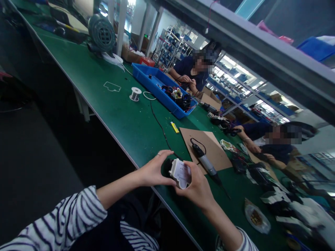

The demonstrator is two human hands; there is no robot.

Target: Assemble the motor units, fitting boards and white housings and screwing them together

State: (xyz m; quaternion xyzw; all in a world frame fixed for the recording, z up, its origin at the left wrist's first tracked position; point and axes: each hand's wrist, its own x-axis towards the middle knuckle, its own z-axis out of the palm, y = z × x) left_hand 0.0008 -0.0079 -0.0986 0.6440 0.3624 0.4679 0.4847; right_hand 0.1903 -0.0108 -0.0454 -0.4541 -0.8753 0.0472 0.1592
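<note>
Both my hands hold one small assembly at the near edge of the green workbench (104, 104). My left hand (154, 170) is closed round its black part (166, 168), thumb pressed along the side. My right hand (196, 188) grips the white plastic housing (181, 173) from below and the right. A soldering iron (205, 162) with a black cord lies just beyond, partly on a brown cardboard sheet (209, 143).
A yellow lighter-like item (174, 127), a solder spool (135, 93) and a blue tray (162, 91) of wired parts lie farther along. A fan (101, 33) stands at the far end. Two other people work across the bench. White parts (282, 205) pile at the right.
</note>
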